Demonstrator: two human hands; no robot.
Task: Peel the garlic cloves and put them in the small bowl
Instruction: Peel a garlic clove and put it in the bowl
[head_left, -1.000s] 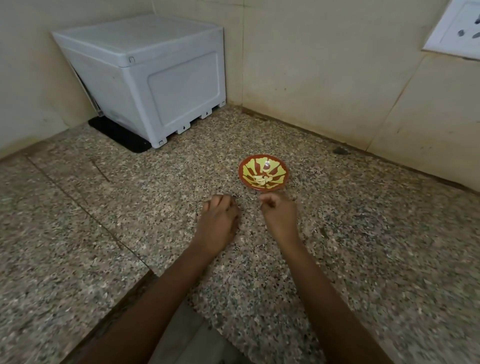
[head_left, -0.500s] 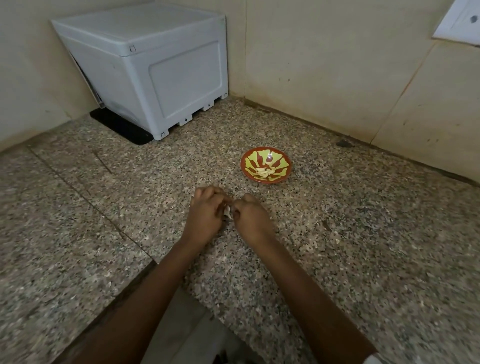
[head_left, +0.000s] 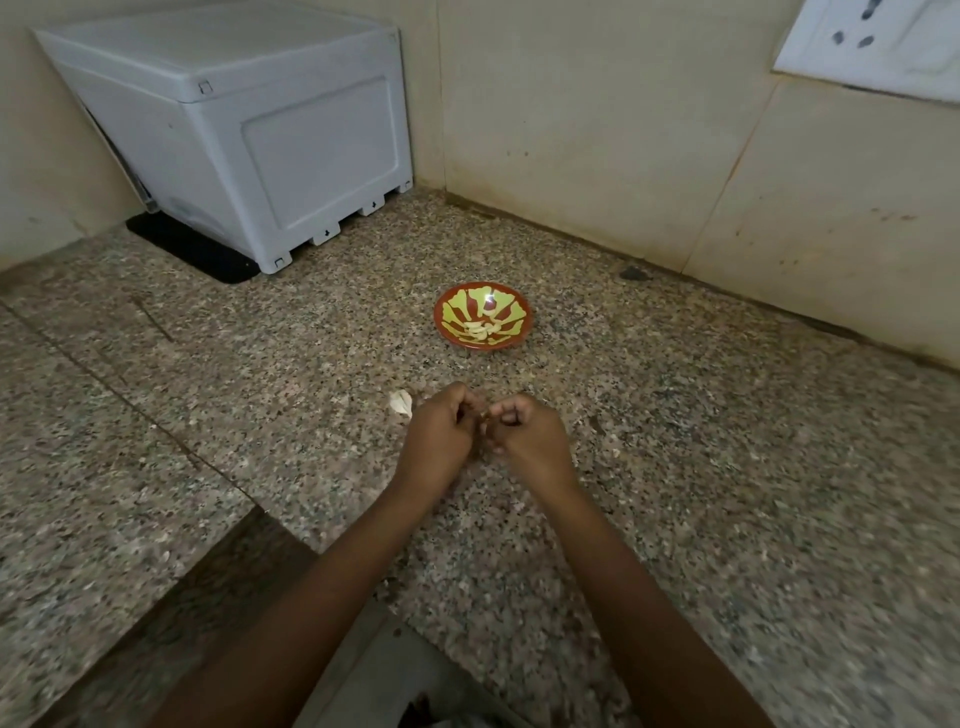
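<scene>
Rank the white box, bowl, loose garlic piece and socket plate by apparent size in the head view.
1. White box, largest by far.
2. Socket plate, though the frame cuts it off.
3. Bowl.
4. Garlic piece, smallest; it lies nearer the camera than the bowl yet looks smaller.

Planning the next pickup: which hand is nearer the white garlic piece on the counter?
Left. The left hand sits just right of the white garlic piece; the right hand lies farther right.
</scene>
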